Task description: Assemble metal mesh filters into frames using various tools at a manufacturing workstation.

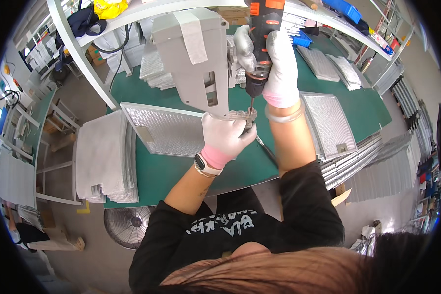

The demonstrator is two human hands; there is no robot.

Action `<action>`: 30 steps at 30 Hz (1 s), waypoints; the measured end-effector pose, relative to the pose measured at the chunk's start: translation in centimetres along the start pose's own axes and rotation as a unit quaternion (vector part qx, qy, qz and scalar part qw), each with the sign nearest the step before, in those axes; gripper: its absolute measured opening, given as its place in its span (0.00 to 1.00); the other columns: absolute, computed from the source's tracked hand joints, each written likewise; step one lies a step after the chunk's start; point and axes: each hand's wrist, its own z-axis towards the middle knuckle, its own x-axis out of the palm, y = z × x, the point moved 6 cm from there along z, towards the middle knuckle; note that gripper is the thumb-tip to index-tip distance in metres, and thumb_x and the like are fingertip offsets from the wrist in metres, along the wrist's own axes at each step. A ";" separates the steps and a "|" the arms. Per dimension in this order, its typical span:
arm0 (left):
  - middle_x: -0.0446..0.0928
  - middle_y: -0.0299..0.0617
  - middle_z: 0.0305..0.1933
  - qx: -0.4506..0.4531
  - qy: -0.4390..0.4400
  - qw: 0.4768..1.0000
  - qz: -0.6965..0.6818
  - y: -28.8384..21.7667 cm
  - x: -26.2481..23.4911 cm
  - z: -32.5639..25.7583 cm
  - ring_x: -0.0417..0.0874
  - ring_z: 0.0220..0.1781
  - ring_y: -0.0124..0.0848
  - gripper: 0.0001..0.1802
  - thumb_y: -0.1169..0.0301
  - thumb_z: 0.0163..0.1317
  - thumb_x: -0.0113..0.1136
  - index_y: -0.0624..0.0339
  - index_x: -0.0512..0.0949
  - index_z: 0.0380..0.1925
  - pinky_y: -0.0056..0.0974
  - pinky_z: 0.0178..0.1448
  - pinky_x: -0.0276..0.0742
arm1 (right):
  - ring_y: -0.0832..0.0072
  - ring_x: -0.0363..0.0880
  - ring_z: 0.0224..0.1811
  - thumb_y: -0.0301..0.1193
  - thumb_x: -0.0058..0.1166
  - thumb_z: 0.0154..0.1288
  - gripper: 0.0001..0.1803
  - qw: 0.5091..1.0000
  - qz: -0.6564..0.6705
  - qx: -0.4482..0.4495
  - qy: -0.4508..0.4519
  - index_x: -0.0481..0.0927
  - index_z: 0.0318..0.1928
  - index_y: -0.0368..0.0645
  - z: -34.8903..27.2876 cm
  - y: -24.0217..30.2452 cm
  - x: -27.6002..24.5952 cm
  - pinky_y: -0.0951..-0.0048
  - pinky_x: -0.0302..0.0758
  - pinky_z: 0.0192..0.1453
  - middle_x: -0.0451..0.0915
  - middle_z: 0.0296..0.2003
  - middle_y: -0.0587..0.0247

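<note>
My right hand (282,68), in a white glove, is wrapped round a black and orange power drill (265,36). The drill points downward, and its thin bit (251,105) reaches a small grey metal bracket (240,116) at the foot of a tall grey housing (193,73). My left hand (226,135), gloved too, has its fingers closed on that bracket, just beside the bit's tip. A strip of pale tape runs down the housing's upper part. Whether the bit sits in a screw is too small to tell.
Behind my left hand a framed mesh panel (166,130) leans at an angle on the green table (196,179). Stacked pale sheets (103,152) stand at the left, another mesh panel (328,122) at the right. A dark rod-like tool (267,151) lies near my right forearm. A white shelf (157,10) spans the back.
</note>
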 end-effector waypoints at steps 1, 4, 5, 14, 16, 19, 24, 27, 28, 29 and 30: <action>0.76 0.33 0.17 0.013 -0.021 1.000 -0.011 -0.1 -0.1 0.0 0.77 0.18 0.35 0.05 0.70 0.42 0.67 0.52 0.80 0.21 0.40 0.24 0.67 | 0.83 0.73 0.25 0.53 0.56 0.66 0.33 1.000 -0.003 0.004 -0.002 0.66 0.58 0.40 -0.1 0.1 0.0 0.81 0.71 0.28 0.78 0.31 0.61; 0.75 0.33 0.17 0.016 -0.041 0.999 -0.032 -0.4 0.0 -0.1 0.77 0.19 0.35 0.05 0.70 0.43 0.67 0.52 0.80 0.22 0.40 0.25 0.68 | 0.85 0.70 0.23 0.55 0.56 0.66 0.35 0.999 0.031 -0.006 0.019 0.66 0.57 0.38 0.4 -0.1 1.0 0.81 0.68 0.26 0.76 0.28 0.63; 0.75 0.33 0.18 0.005 -0.040 0.998 -0.041 -0.3 0.1 -0.3 0.76 0.20 0.35 0.05 0.70 0.43 0.67 0.52 0.80 0.22 0.40 0.26 0.68 | 0.85 0.70 0.23 0.55 0.56 0.66 0.35 0.999 0.030 -0.008 0.018 0.66 0.57 0.38 0.4 0.0 1.0 0.81 0.68 0.26 0.76 0.28 0.63; 0.75 0.34 0.20 0.010 -0.018 1.000 -0.019 0.0 0.4 -1.2 0.75 0.22 0.37 0.08 0.71 0.42 0.68 0.56 0.81 0.25 0.41 0.30 0.68 | 0.85 0.66 0.19 0.55 0.55 0.66 0.36 0.993 0.106 0.041 0.042 0.66 0.60 0.39 0.3 -0.7 2.3 0.83 0.61 0.21 0.73 0.25 0.63; 0.74 0.34 0.19 0.017 -0.022 1.000 -0.011 -0.1 0.2 -1.0 0.75 0.22 0.37 0.08 0.71 0.42 0.68 0.56 0.80 0.23 0.42 0.30 0.68 | 0.85 0.65 0.18 0.55 0.55 0.66 0.36 0.991 0.106 0.053 0.069 0.66 0.61 0.39 0.2 -1.2 2.3 0.83 0.60 0.21 0.72 0.24 0.63; 0.73 0.35 0.19 0.011 -0.006 1.000 0.005 0.2 0.1 -1.3 0.74 0.22 0.37 0.08 0.71 0.42 0.69 0.55 0.78 0.21 0.42 0.29 0.67 | 0.86 0.64 0.17 0.55 0.55 0.65 0.36 0.975 0.175 0.092 0.104 0.67 0.60 0.39 0.1 -1.4 3.5 0.83 0.60 0.21 0.72 0.24 0.64; 0.71 0.36 0.19 0.014 -0.008 0.999 -0.041 -0.1 0.2 -0.9 0.74 0.21 0.37 0.10 0.71 0.43 0.71 0.55 0.76 0.19 0.42 0.27 0.67 | 0.86 0.62 0.15 0.57 0.55 0.64 0.40 0.979 0.165 0.068 0.100 0.67 0.63 0.38 -0.1 -2.0 3.5 0.83 0.58 0.19 0.70 0.21 0.68; 0.71 0.37 0.18 0.022 -0.042 0.997 -0.054 -0.6 -0.2 -0.8 0.73 0.20 0.36 0.10 0.71 0.45 0.72 0.56 0.77 0.20 0.41 0.26 0.66 | 0.87 0.61 0.14 0.58 0.56 0.62 0.42 0.985 0.149 0.060 0.066 0.67 0.63 0.37 -0.8 -1.6 2.8 0.82 0.59 0.18 0.70 0.21 0.67; 0.72 0.38 0.18 0.020 -0.028 0.998 -0.056 -0.5 0.2 -0.9 0.74 0.20 0.37 0.09 0.72 0.46 0.71 0.57 0.77 0.20 0.41 0.26 0.67 | 0.85 0.62 0.15 0.58 0.55 0.63 0.43 0.982 0.155 0.047 0.097 0.65 0.63 0.34 -0.9 -1.7 2.4 0.82 0.60 0.18 0.71 0.22 0.65; 0.73 0.39 0.18 0.018 -0.014 0.998 -0.059 -0.4 0.5 -1.1 0.74 0.21 0.37 0.09 0.73 0.47 0.71 0.58 0.77 0.21 0.42 0.26 0.67 | 0.85 0.62 0.15 0.58 0.55 0.63 0.43 0.982 0.155 0.046 0.097 0.65 0.63 0.34 -1.5 -2.4 1.5 0.82 0.60 0.18 0.71 0.22 0.65; 0.73 0.39 0.18 0.017 -0.015 0.998 -0.055 -0.4 0.5 -1.3 0.74 0.21 0.37 0.09 0.73 0.47 0.71 0.58 0.77 0.21 0.42 0.26 0.67 | 0.84 0.63 0.15 0.57 0.54 0.64 0.42 0.967 0.226 0.088 0.072 0.66 0.62 0.32 -1.5 -2.9 1.8 0.82 0.61 0.18 0.72 0.23 0.64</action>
